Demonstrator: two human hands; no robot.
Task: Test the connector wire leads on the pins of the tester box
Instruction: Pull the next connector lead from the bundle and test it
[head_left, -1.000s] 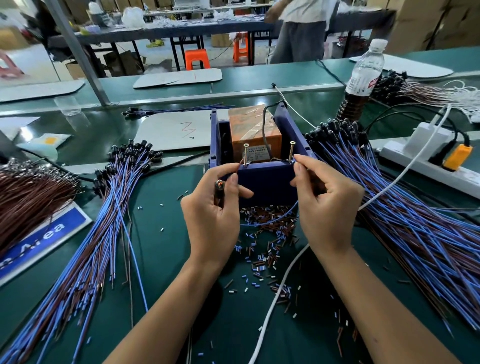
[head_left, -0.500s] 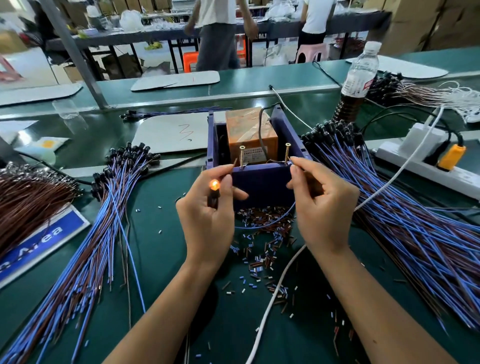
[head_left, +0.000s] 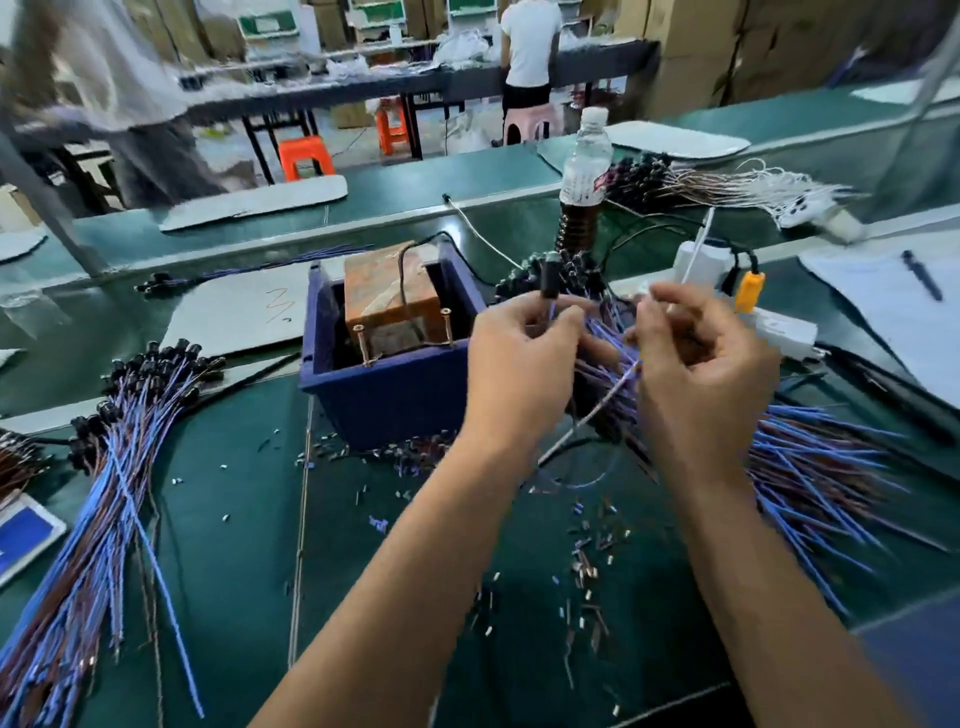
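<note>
The blue tester box (head_left: 387, 397) stands at the centre of the green bench, with an orange-brown block inside and two brass pins (head_left: 402, 332) at its front wall. To its right, my left hand (head_left: 519, 364) pinches a black connector (head_left: 549, 280) by its blue lead, the connector standing upright above my fingers. My right hand (head_left: 698, 364) pinches the thin wire leads (head_left: 618, 384) of that connector over the right-hand pile. Both hands are clear of the pins. The connector's lamp is dark.
A large pile of blue and brown connector wires (head_left: 810, 467) lies to the right, another pile (head_left: 104, 493) to the left. A water bottle (head_left: 584, 176) and a white power strip (head_left: 774, 327) stand behind. Cut insulation bits (head_left: 587, 561) litter the mat.
Both hands have left the tester pins and moved right, over the right-hand pile. The lit connector from half a second ago is gone; my left hand now holds a dark one. The view swung right.
</note>
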